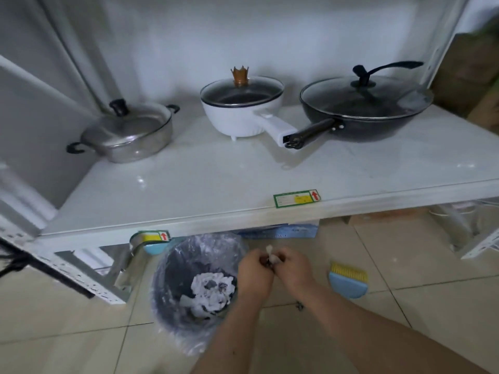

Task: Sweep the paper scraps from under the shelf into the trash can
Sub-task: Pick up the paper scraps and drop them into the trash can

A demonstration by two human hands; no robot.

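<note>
Holding a small white paper scrap [270,257] between both hands, I keep my left hand [253,273] and right hand [293,268] pressed together, fingers curled closed around it. Only a crumpled white tip shows above the fingers; something dark shows just below it, too small to identify.

The landmark is the trash can [172,265], a dark round bin lined with a clear plastic bag. Both hands sit just right of its rim, the left hand overlapping its right edge. Inside the can lies a heap of crumpled white paper [213,291] with dark patches.

Directly behind the can runs the front edge of the white shelf [216,184], which overhangs the can's far rim. On that edge, green-and-yellow stickers [297,198] carry red arrows. On the shelf, behind and left of the can, stands a steel pot [129,133] with a lid; behind it a white electric pot [243,109] with a glass lid; behind and right, a black wok [364,109], its handle touching the white pot's handle.

Right of the can, beyond my hands, a blue dustpan with a yellow brush [348,283] lies on the tile floor [67,333]. Left of the can, a perforated metal shelf leg [81,276] slants across the floor.
</note>
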